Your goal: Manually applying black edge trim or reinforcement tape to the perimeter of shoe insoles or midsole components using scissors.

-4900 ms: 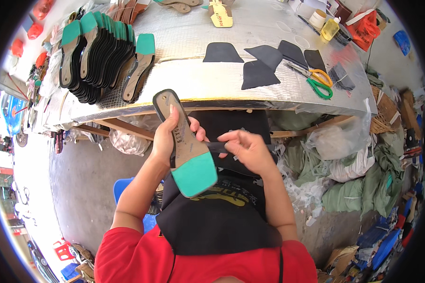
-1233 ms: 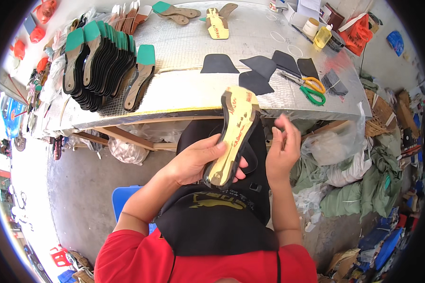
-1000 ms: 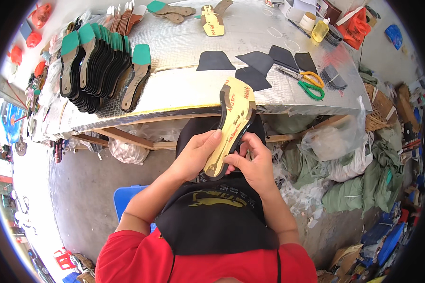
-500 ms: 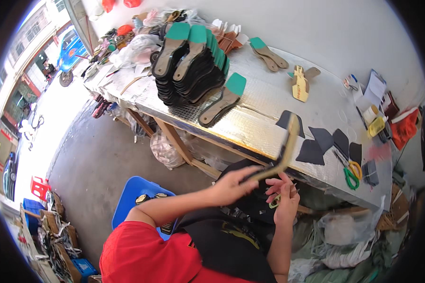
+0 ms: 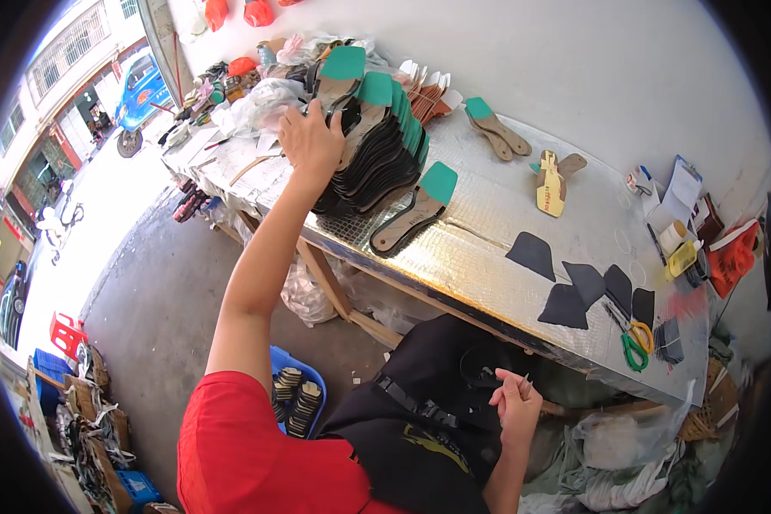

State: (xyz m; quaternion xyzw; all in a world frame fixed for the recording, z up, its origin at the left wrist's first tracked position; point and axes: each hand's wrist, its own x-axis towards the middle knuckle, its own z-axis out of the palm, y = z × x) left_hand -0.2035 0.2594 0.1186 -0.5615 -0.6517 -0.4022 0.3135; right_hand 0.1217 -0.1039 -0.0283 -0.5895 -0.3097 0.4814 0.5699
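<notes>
My left hand [image 5: 313, 141] reaches out to the far left of the table, its fingers closed round the lower end of a shoe insole board [image 5: 343, 65] on top of the stack's left column. The board has a green end and a brown-grey body. Next to it rises the right column of similar insole boards [image 5: 377, 163], dark-edged and green-tipped. A further insole board [image 5: 415, 210] lies in front of the stack. Low over my lap, my right hand [image 5: 518, 409] has curled fingers, with a small pointed tip showing; what it holds is unclear.
On the silvery table [image 5: 480, 201] lie black cut pieces [image 5: 531, 255], green-and-yellow-handled scissors [image 5: 632, 338] and a yellow template [image 5: 550, 184]. More insole boards [image 5: 497, 130] rest at the back. A blue bin [image 5: 317, 385] with dark-and-tan pieces stands on the floor.
My left hand has moved from over my lap up and left to the stack, carrying a bent strip-like piece away from my right hand. The right hand has dropped slightly.
</notes>
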